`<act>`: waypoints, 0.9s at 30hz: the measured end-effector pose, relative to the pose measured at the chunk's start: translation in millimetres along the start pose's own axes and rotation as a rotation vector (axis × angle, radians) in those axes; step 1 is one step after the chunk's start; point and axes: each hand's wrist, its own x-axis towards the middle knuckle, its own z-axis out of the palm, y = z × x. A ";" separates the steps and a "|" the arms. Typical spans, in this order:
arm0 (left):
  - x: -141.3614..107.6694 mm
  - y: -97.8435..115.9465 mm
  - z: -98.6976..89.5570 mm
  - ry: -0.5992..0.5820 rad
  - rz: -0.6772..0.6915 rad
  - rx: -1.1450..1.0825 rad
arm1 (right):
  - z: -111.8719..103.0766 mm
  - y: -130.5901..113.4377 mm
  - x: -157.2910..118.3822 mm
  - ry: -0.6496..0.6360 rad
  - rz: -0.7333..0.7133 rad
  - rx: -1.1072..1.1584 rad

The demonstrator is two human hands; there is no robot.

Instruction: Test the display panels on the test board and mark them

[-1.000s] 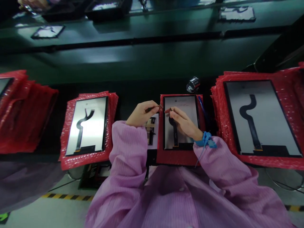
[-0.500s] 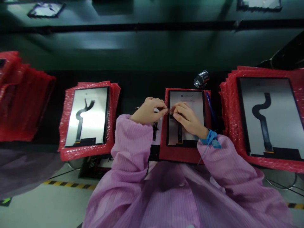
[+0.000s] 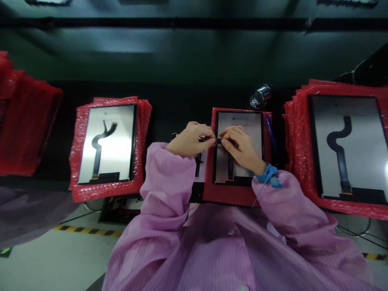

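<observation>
A display panel (image 3: 250, 153) with a dark flex cable (image 3: 230, 166) lies on a red bubble-wrap sheet (image 3: 230, 196) in front of me. Above the panel's left edge, my left hand (image 3: 195, 139) is closed, thumb and index finger pinching a small dark connector end. My right hand (image 3: 241, 146), a blue band (image 3: 269, 176) at its wrist, pinches the cable just beside it. Both fingertips almost meet, and they hide most of the connector. Partly behind my left hand is a white printed sheet (image 3: 203, 167).
Panels with flex cables lie on red bubble-wrap stacks at left (image 3: 81, 161) and right (image 3: 306, 161). More red wrap (image 3: 27, 125) is at far left. A blue pen (image 3: 271, 131) and a small silvery-black cylinder (image 3: 261, 96) sit near the central panel. Someone's grey sleeve (image 3: 30, 214) shows lower left.
The view has shifted slightly. Both hands stay together over the panel's left edge, and the right fingers have curled slightly at the cable end.
</observation>
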 end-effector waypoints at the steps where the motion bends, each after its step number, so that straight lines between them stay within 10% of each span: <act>1: 0.0 -0.2 -0.2 -0.005 0.000 -0.004 | 0.0 0.0 0.1 -0.003 -0.002 -0.002; 27: -0.1 -1.8 0.7 -0.035 0.005 -0.004 | 1.9 0.3 2.2 -0.064 0.010 0.096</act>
